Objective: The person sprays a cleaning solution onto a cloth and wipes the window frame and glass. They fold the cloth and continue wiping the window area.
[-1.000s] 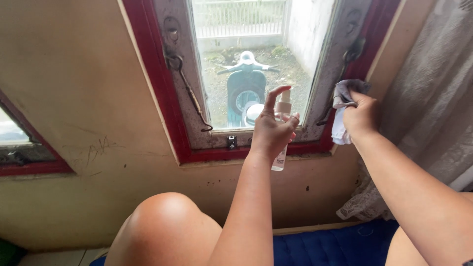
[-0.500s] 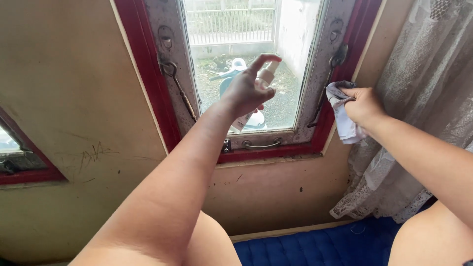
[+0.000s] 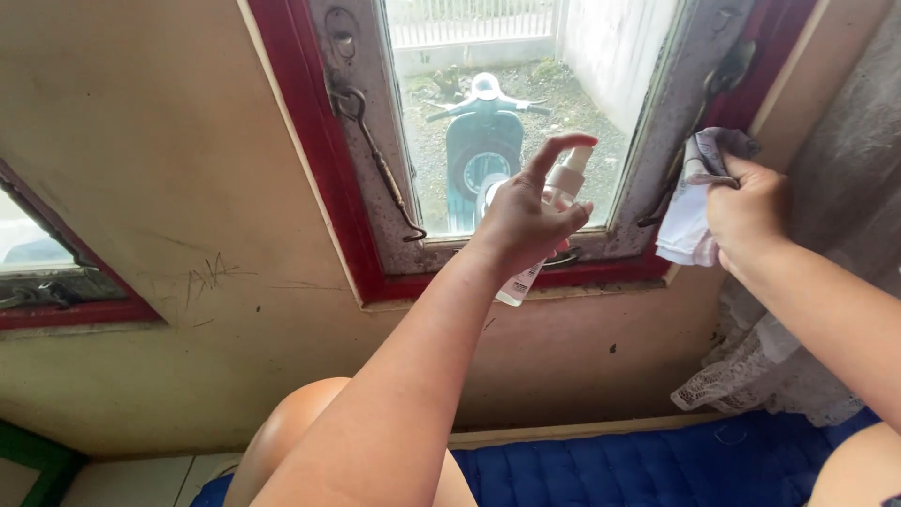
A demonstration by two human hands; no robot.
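My left hand (image 3: 526,221) is wrapped around a small clear spray bottle (image 3: 556,195), index finger resting on its white pump top, held in front of the window glass (image 3: 507,113). My right hand (image 3: 751,211) clutches a crumpled pale cloth (image 3: 693,202) against the right side of the grey inner window frame (image 3: 657,141). The window has a red outer frame (image 3: 310,150). Through the pane a teal scooter (image 3: 483,141) stands outside.
A metal latch hook (image 3: 380,164) hangs on the left inner frame. A lace curtain (image 3: 835,235) drapes at the right. A second red-framed window (image 3: 56,282) is at far left. A blue cushion (image 3: 638,465) lies below, with my knee (image 3: 300,422) raised.
My left hand with the bottle rose toward the upper pane, then came back down to the lower middle of the glass. The right hand stayed on the cloth at the frame.
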